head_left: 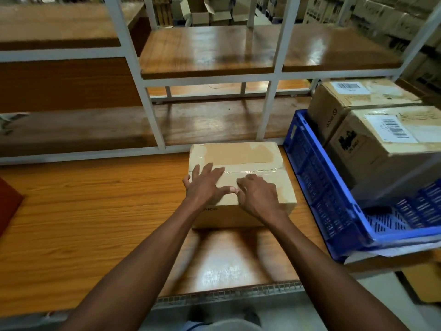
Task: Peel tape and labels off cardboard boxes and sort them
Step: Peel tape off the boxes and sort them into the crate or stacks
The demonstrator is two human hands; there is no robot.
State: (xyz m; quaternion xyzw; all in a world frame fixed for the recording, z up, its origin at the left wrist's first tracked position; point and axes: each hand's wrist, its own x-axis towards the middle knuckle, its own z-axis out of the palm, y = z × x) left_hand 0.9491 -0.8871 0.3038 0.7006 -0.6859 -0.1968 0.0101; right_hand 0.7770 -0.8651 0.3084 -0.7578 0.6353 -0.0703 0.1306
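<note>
A small cardboard box (241, 155) stands on the wooden table, close to the shelf frame. Clear tape (262, 172) runs across its top seam, and a darker patch shows where a layer was torn off at the far side. My left hand (205, 185) lies flat on the box top with fingers spread. My right hand (259, 193) rests on the top beside it, fingers bent with their tips at the tape; whether they pinch the tape I cannot tell.
A blue plastic crate (317, 194) sits to the right of the box, holding two taped cardboard boxes (381, 149) with barcode labels (393, 129). A white-framed wooden shelf (152, 115) rises behind. A red object (8, 201) lies at the table's left edge.
</note>
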